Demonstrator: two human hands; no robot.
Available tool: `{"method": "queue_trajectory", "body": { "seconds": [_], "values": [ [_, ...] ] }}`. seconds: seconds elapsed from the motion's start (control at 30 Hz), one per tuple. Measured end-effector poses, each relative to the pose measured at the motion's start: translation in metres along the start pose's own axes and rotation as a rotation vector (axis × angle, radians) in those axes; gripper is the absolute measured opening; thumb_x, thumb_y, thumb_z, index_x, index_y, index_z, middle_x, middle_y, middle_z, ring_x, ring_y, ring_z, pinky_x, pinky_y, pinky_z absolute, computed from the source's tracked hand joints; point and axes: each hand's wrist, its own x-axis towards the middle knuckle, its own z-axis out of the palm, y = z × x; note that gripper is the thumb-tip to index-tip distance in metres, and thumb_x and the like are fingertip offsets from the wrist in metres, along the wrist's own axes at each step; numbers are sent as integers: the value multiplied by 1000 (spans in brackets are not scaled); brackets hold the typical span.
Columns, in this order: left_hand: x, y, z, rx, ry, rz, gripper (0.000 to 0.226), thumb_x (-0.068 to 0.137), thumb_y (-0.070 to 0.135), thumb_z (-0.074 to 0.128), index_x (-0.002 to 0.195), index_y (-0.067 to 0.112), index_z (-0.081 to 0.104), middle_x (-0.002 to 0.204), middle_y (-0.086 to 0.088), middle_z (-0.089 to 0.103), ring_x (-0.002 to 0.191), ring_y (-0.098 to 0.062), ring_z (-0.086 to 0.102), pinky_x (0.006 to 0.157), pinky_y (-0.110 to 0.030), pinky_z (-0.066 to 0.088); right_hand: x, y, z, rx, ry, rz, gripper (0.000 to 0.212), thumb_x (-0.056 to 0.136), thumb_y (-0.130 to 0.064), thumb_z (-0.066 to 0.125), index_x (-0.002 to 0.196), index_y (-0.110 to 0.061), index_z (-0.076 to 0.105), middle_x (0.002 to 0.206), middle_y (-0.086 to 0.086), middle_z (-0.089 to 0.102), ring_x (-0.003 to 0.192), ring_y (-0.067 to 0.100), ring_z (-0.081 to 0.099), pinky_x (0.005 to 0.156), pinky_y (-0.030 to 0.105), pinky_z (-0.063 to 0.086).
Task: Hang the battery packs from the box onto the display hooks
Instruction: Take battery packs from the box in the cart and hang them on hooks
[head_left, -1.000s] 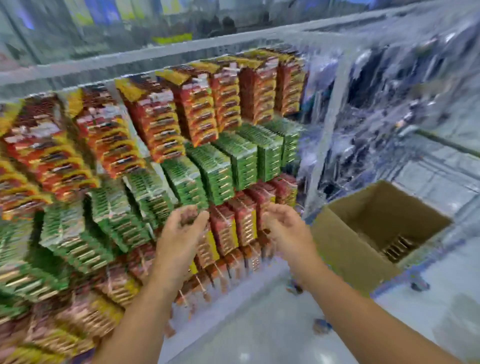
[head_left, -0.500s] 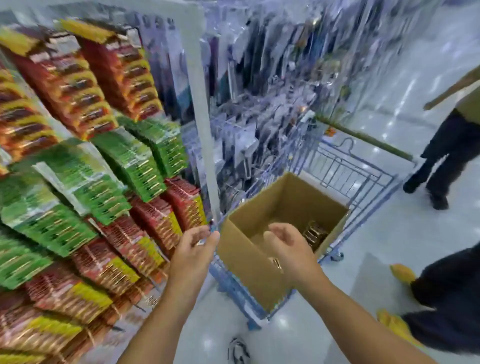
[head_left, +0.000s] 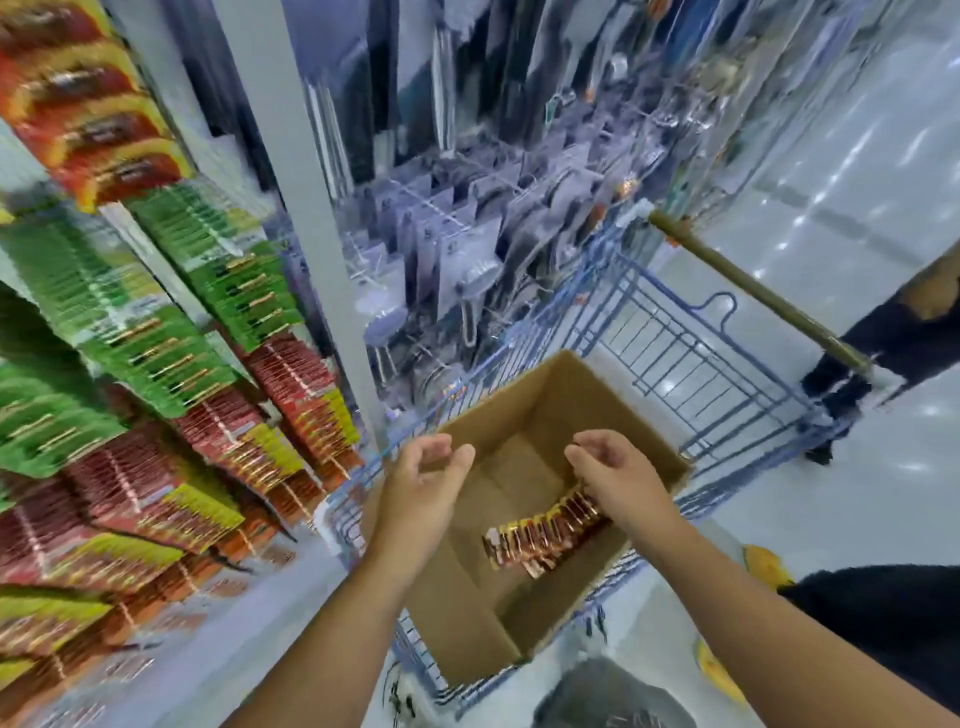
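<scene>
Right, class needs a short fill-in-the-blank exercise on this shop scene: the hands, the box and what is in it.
1. The cardboard box sits inside a blue wire ____.
2. Both hands hover over the box and hold ____; the left hand and the right hand are open.
3. The battery packs in the box lie in a ____.

Missing words: cart; nothing; row

Retail shop aisle, pegged battery packs (head_left: 156, 332) on display racks; blue wire shopping trolley (head_left: 691, 364), glossy floor (head_left: 857, 156)

no readable text on the blurred battery packs (head_left: 545, 535)
</scene>
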Motion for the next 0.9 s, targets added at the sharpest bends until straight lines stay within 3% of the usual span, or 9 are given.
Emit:
{"method": "queue_trajectory", "body": {
  "seconds": [0.1, 0.27, 0.37, 0.4, 0.47, 0.57, 0.7, 0.8, 0.9],
  "values": [
    [22, -16, 27, -53, 112, -80, 49, 70, 65, 73, 107, 33, 65, 114, 5, 69, 107, -20, 70, 101, -55, 55, 52, 8, -5, -100, -117, 7, 16, 97, -35, 70, 111, -30, 66, 101, -4, 68, 96, 12, 66, 85, 29, 49],
    [56, -57, 83, -142, 344, -244, 16, 95, 36, 74, 105, 32, 63, 114, 3, 68, 105, -17, 68, 98, -48, 56, 151, 39, -4, -389, -390, -29, 12, 99, -29, 70, 110, -28, 65, 103, -4, 69, 90, 7, 62, 74, 21, 46],
    [69, -81, 122, -256, 499, -390, 25, 94, 37, 75, 114, 24, 66, 108, 3, 71, 98, -11, 68, 84, -29, 59, 205, 63, -6, -681, -612, -64, 20, 101, -30, 66, 120, -27, 63, 112, -6, 68, 100, 9, 64, 85, 23, 49],
    [75, -91, 136, -316, 547, -452, 28, 93, 38, 76, 114, 23, 66, 104, 5, 71, 96, -12, 68, 83, -28, 60, 221, 71, -5, -772, -666, -84, 23, 101, -31, 65, 123, -26, 63, 115, -6, 68, 104, 11, 64, 90, 25, 48],
    [88, -109, 161, -433, 619, -583, 29, 91, 38, 78, 111, 22, 64, 97, 6, 69, 94, -17, 70, 94, -41, 59, 246, 88, -2, -936, -775, -128, 28, 101, -37, 63, 127, -26, 62, 118, -5, 69, 109, 13, 65, 96, 30, 50],
    [111, -143, 194, -584, 650, -789, 31, 89, 44, 79, 109, 24, 64, 98, 0, 68, 98, -23, 71, 97, -47, 58, 269, 116, 8, -1216, -910, -208, 44, 103, -44, 58, 141, -23, 56, 134, 2, 66, 123, 21, 62, 101, 32, 50],
    [148, -197, 224, -631, 623, -1042, 50, 85, 56, 77, 117, 20, 65, 108, -3, 67, 99, -24, 71, 71, -36, 56, 290, 154, 25, -1480, -1022, -257, 47, 106, -41, 52, 149, -20, 50, 147, 5, 57, 134, 25, 55, 106, 35, 49],
    [173, -243, 238, -668, 591, -1171, 73, 79, 60, 74, 136, 17, 59, 132, -9, 60, 110, -28, 64, 90, -42, 59, 300, 182, 43, -1614, -1055, -343, 38, 107, -35, 54, 141, -18, 58, 143, 8, 59, 129, 26, 58, 102, 36, 49],
    [190, -262, 250, -741, 623, -1166, 27, 100, 38, 64, 108, 13, 57, 126, -13, 61, 99, -33, 61, 81, -41, 56, 307, 208, 56, -1735, -1064, -418, 36, 108, -27, 49, 143, -18, 57, 149, 9, 54, 136, 28, 52, 109, 39, 44]
  ]
}}
